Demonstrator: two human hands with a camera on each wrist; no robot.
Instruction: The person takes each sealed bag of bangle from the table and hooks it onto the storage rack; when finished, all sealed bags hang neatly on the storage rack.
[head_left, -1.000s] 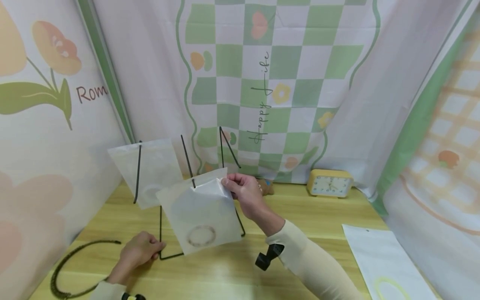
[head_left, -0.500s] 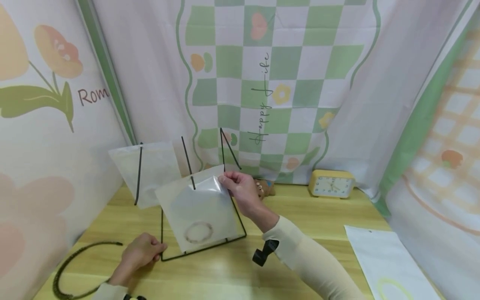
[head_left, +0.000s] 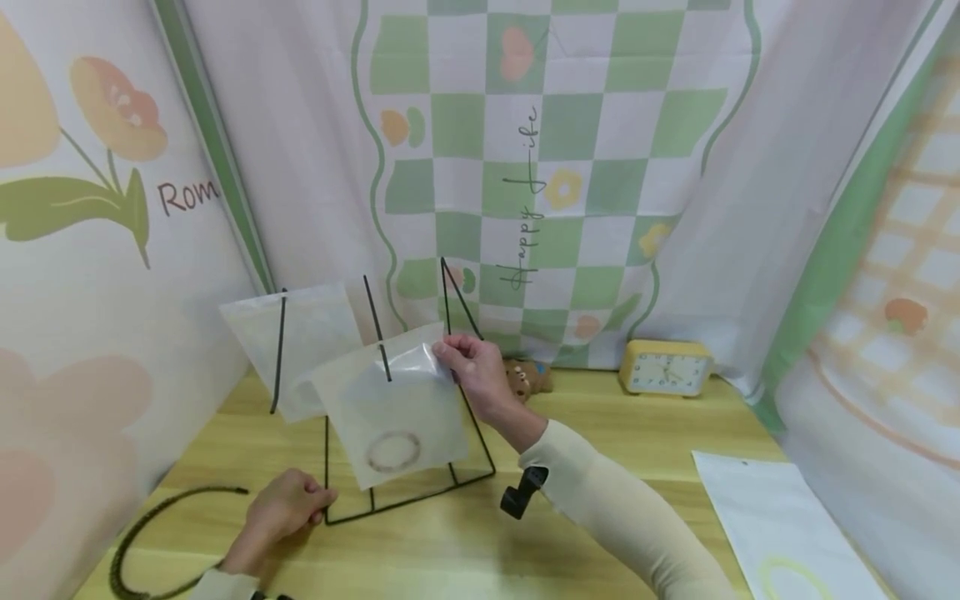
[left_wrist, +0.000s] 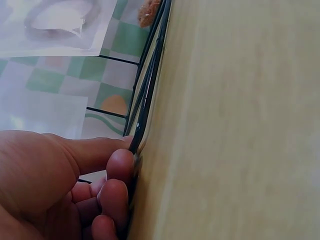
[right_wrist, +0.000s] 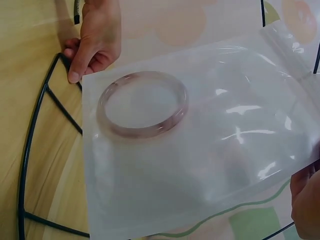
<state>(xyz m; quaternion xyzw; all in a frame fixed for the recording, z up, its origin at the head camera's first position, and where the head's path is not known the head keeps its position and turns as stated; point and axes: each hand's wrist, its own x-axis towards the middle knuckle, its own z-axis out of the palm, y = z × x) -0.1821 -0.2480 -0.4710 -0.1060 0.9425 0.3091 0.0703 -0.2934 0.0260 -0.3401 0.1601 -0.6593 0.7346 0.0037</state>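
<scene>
A black wire rack (head_left: 411, 502) stands on the table. My left hand (head_left: 288, 506) pinches its lower left corner, and the left wrist view shows thumb and fingers (left_wrist: 120, 164) around the wire. My right hand (head_left: 480, 375) pinches the upper right edge of a clear zip bag (head_left: 420, 408), which holds a pinkish-brown bangle (right_wrist: 143, 131). One prong (head_left: 386, 360) of the rack crosses in front of this bag's top edge; whether it passes through a hole cannot be seen. A second clear bag (head_left: 318, 333) hangs at the left prong (head_left: 279, 350).
A dark braided headband (head_left: 150, 521) lies left of my left hand. At the right is a white packet (head_left: 772, 500) with a yellow ring (head_left: 791, 571). A yellow clock (head_left: 666, 368) and a brown bear toy (head_left: 527, 377) stand at the back.
The right hand has shifted slightly left and up with the bag, uncovering the rack's bottom bar. The left hand keeps its hold on the corner.
</scene>
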